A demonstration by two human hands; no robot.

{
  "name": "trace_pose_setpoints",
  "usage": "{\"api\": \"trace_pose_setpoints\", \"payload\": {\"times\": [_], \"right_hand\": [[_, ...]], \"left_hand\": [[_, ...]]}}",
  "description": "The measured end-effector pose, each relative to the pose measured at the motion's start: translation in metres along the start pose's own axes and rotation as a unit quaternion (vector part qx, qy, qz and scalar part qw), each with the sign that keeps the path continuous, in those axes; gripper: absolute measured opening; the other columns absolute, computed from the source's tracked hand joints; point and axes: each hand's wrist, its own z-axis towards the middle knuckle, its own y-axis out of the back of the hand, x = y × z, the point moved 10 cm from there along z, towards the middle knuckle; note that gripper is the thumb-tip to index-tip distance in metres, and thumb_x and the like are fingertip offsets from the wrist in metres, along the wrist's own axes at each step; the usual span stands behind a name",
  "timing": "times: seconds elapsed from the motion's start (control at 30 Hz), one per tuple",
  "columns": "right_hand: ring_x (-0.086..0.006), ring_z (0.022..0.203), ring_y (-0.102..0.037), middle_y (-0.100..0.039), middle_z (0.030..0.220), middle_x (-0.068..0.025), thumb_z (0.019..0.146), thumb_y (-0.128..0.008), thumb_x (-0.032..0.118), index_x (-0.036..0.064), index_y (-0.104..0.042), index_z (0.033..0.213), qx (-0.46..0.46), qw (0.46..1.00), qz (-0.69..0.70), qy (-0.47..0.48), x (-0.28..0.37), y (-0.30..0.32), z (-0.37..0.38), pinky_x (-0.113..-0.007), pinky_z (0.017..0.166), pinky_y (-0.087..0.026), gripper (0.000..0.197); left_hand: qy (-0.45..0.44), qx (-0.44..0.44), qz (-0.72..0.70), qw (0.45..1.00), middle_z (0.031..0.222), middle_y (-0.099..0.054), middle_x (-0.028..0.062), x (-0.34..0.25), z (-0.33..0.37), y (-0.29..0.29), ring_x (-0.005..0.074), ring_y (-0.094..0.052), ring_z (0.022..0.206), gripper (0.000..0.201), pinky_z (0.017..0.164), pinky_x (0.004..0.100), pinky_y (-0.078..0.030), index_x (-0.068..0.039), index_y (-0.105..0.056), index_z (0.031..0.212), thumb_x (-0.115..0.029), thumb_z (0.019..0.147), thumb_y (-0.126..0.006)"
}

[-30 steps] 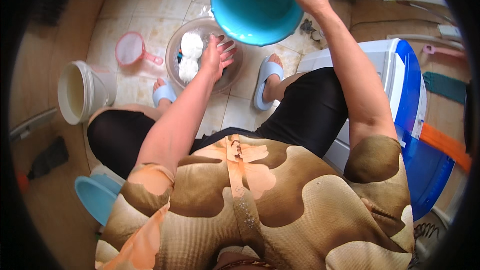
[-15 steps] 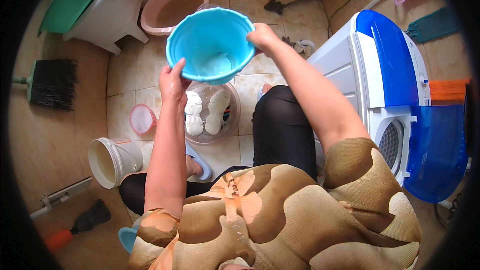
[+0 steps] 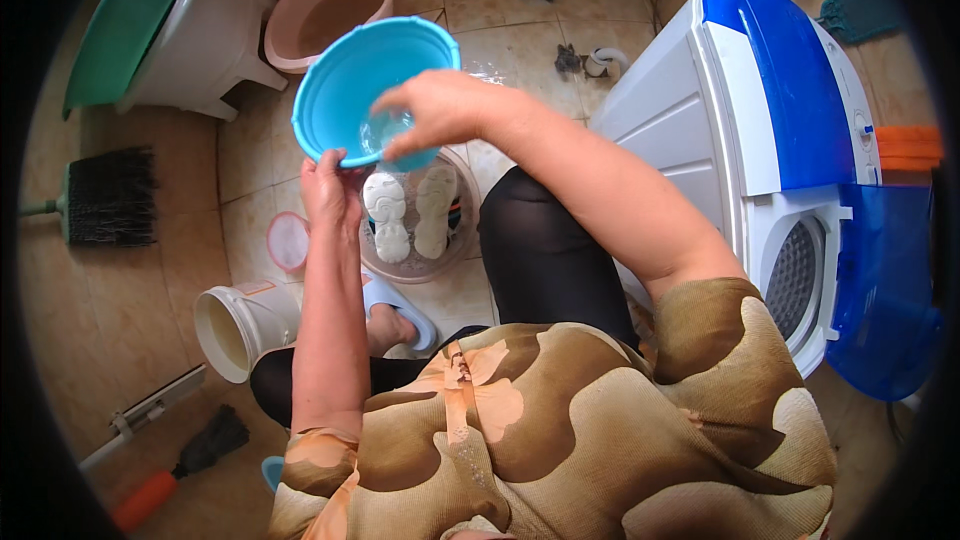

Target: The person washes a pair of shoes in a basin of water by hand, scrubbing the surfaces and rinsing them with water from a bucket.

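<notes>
A light-blue plastic basin (image 3: 335, 90) is held up tilted above the floor. My left hand (image 3: 330, 195) grips its near rim, thumb over the edge. My right hand (image 3: 435, 112) is over the basin's opening, fingers apart and slightly blurred, holding nothing that I can see. A glossy wet patch shows inside the basin beside its fingers. Beneath, a pair of shoes (image 3: 388, 218) lies with white soles up in a translucent round tub (image 3: 415, 272), partly hidden by the basin.
A white bucket (image 3: 225, 340) and a small pink container (image 3: 288, 240) stand at left. A pink basin (image 3: 275, 35) of murky water is at the back, beside a white stool (image 3: 190, 50). On the right is a blue-and-white washing machine (image 3: 690, 110). A broom (image 3: 110, 195) is at far left.
My right hand has left the basin's right rim and moved over its opening. The basin has shifted left and tilted differently. Water droplets now show in the air to its right.
</notes>
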Motion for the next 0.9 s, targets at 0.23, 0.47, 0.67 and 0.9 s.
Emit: {"api": "trace_pose_setpoints", "payload": {"times": [0.23, 0.47, 0.67, 0.9], "right_hand": [[-0.0300, 0.074, -0.065, -0.066, 0.072, -0.0098, 0.080, -0.067, 0.031, 0.0175, -0.068, 0.089, -0.054, 0.987, -0.126, 0.080, 0.014, 0.001, 0.017, -0.044, 0.063, -0.049, 0.016], [-0.0292, 0.068, -0.062, -0.065, 0.072, -0.0129, 0.082, -0.067, 0.029, 0.0119, -0.067, 0.084, -0.280, 0.958, 0.006, -0.068, -0.075, 0.032, 0.012, -0.040, 0.060, -0.049, 0.017], [-0.0390, 0.073, -0.064, -0.065, 0.077, -0.0223, 0.086, -0.060, 0.031, -0.0014, -0.067, 0.080, -0.492, 0.792, -0.140, -0.333, -0.166, 0.185, -0.095, -0.046, 0.066, -0.049, 0.034], [-0.0260, 0.078, -0.065, -0.066, 0.085, -0.0163, 0.089, -0.054, 0.024, -0.0008, -0.064, 0.094, -0.507, 0.823, -0.049, -0.253, -0.183, 0.227, -0.021, -0.041, 0.072, -0.051, 0.027]], "left_hand": [[-0.016, 0.045, 0.036, 0.998, 0.088, -0.064, 0.0089, -0.039, 0.004, -0.009, 0.0212, -0.063, 0.085, 0.025, 0.083, 0.0444, -0.049, -0.008, -0.050, 0.099, -0.025, 0.088, -0.065], [0.055, 0.017, 0.150, 0.987, 0.123, -0.057, 0.0076, -0.083, -0.035, -0.005, 0.0187, -0.055, 0.110, 0.048, 0.095, 0.0381, -0.040, -0.009, -0.048, 0.132, -0.038, 0.094, -0.052], [0.030, 0.024, 0.151, 0.988, 0.120, -0.058, 0.0058, -0.089, -0.034, 0.040, 0.0148, -0.056, 0.104, 0.049, 0.095, 0.0359, -0.042, -0.008, -0.047, 0.133, -0.037, 0.095, -0.051], [-0.084, 0.126, 0.145, 0.978, 0.119, -0.059, 0.0103, -0.131, -0.043, -0.002, 0.0145, -0.059, 0.101, 0.044, 0.093, 0.0288, -0.043, -0.001, -0.048, 0.131, -0.029, 0.097, -0.048]]}}
